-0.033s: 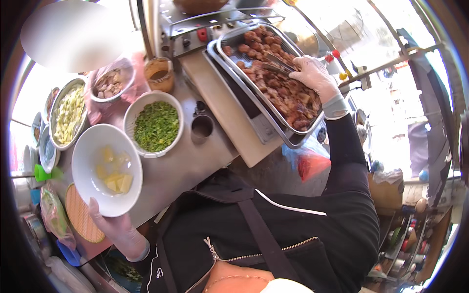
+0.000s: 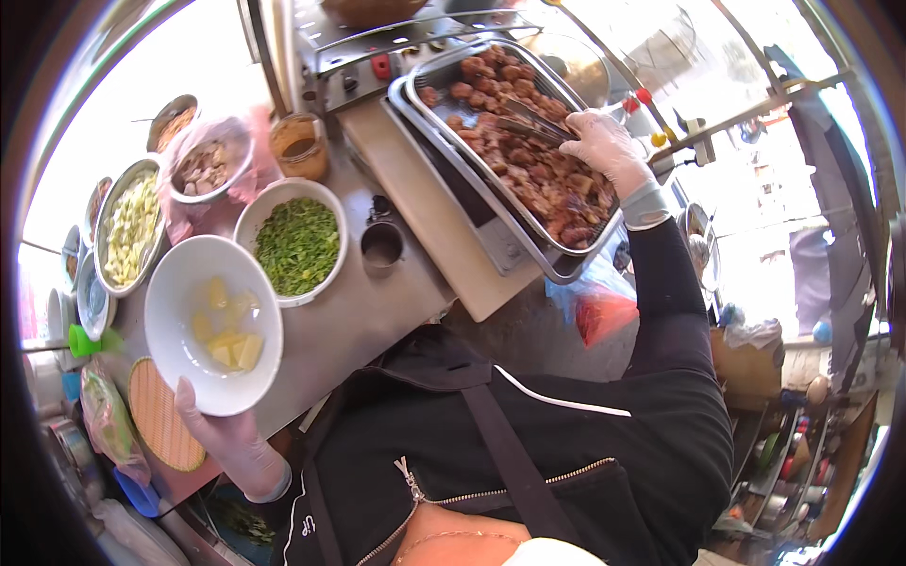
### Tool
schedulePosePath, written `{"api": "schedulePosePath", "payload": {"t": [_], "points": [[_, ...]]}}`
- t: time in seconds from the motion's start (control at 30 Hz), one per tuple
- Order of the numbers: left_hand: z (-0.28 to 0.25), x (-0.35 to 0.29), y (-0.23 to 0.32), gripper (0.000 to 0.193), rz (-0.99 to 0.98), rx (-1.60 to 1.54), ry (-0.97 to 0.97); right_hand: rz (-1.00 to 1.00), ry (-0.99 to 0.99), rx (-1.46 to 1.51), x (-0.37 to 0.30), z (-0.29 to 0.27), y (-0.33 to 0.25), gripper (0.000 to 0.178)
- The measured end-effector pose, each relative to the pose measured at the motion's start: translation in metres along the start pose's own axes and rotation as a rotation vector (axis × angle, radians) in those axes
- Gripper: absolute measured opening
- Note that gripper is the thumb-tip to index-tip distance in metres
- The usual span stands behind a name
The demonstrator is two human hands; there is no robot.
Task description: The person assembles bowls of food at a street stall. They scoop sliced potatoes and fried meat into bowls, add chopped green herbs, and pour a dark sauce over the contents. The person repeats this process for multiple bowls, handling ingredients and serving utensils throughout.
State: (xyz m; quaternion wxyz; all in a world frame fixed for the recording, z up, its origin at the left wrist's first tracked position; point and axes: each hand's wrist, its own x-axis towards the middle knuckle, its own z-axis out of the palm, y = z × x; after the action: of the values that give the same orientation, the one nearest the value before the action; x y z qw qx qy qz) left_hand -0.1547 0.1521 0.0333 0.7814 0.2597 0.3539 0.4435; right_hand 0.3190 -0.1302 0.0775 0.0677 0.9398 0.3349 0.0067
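Note:
My gloved left hand (image 2: pixel 225 436) grips the lower rim of a white bowl (image 2: pixel 170 321), thumb inside the edge and fingers underneath. Several pale yellow chunks (image 2: pixel 234 347) lie at the bottom of that bowl. Over at the right, my gloved right hand (image 2: pixel 609 151) is closed around metal tongs (image 2: pixel 536 123). The tips of the tongs reach into browned pieces of meat (image 2: pixel 552 184) that fill a deep metal tray (image 2: pixel 453 127). Whether the tongs pinch a piece cannot be made out.
Chopped greens (image 2: pixel 297 247) fill a white bowl beside mine. Farther left stand a bowl of pale cubes (image 2: pixel 132 226) and a bag-lined bowl of meat (image 2: pixel 203 170). A brown jar (image 2: pixel 299 146), metal cup (image 2: pixel 381 247), cutting board (image 2: pixel 434 226) and round woven mat (image 2: pixel 160 415) share the counter.
The white bowl in my left hand has shifted slightly right. My right hand with the tongs stays almost in place over the tray. A bowl at the upper left has come into sight.

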Motion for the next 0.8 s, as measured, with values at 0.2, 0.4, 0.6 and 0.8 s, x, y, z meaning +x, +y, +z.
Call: {"api": "schedulePosePath", "payload": {"t": [0.2,0.4,0.6,0.8], "points": [[0.079,-0.033,-0.058,0.061,-0.159,0.103,-0.282,-0.073,0.187,0.096,-0.01,0.034,0.031,0.032],[0.115,-0.069,-0.094,0.063,-0.374,0.257,-0.495,0.005,0.316,0.361,-0.079,-0.011,0.082,0.028],[0.125,-0.069,-0.133,0.065,-0.509,0.315,-0.67,0.159,0.086,0.258,-0.162,-0.04,0.113,0.027],[0.143,-0.067,-0.159,0.067,-0.573,0.276,-0.689,-0.014,0.129,0.079,-0.146,0.002,0.106,0.023]]}}
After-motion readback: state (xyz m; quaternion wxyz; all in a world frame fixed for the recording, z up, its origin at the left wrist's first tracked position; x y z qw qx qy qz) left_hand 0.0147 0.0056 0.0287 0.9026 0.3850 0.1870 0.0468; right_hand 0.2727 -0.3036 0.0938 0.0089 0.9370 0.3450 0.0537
